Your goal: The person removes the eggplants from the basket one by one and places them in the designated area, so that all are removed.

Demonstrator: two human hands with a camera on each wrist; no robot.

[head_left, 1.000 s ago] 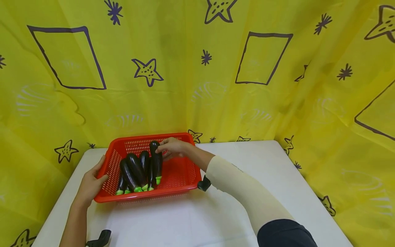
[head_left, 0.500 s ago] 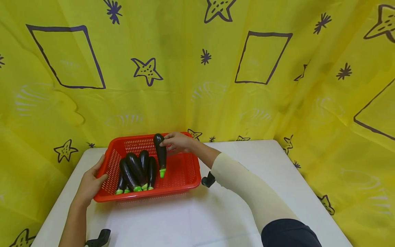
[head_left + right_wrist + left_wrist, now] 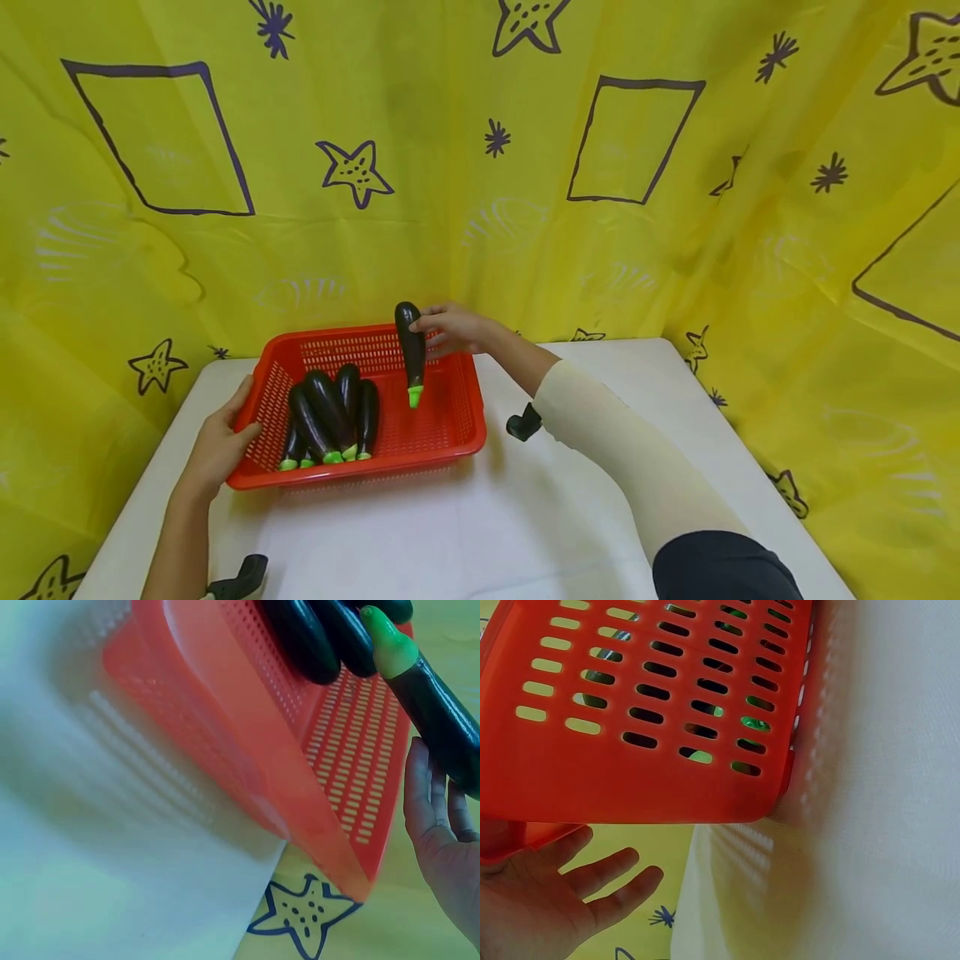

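Note:
A red plastic basket (image 3: 352, 473) with slotted walls stands on the table, tilted in view. My left hand (image 3: 219, 446) holds its left rim, thumb over the edge; in the left wrist view, the fingers of that hand (image 3: 547, 904) reach out below the basket wall (image 3: 630, 787). Over the basket's right back part, my right hand (image 3: 459, 331) grips a dark eggplant (image 3: 412, 350) near its rounded end, green stem end downward. The right wrist view shows this eggplant (image 3: 442, 724) raised above the rim. Several other eggplants (image 3: 326, 408) lie side by side in the basket's left half.
The white table (image 3: 585, 500) extends in front and to the right. A yellow curtain (image 3: 450, 250) with drawn stars and squares hangs close behind the basket. Black camera mounts (image 3: 525, 423) stick out from the wrists.
My right hand has lifted the eggplant away from the others, up and to the right. The left hand stays on the basket's rim, and the basket barely moves.

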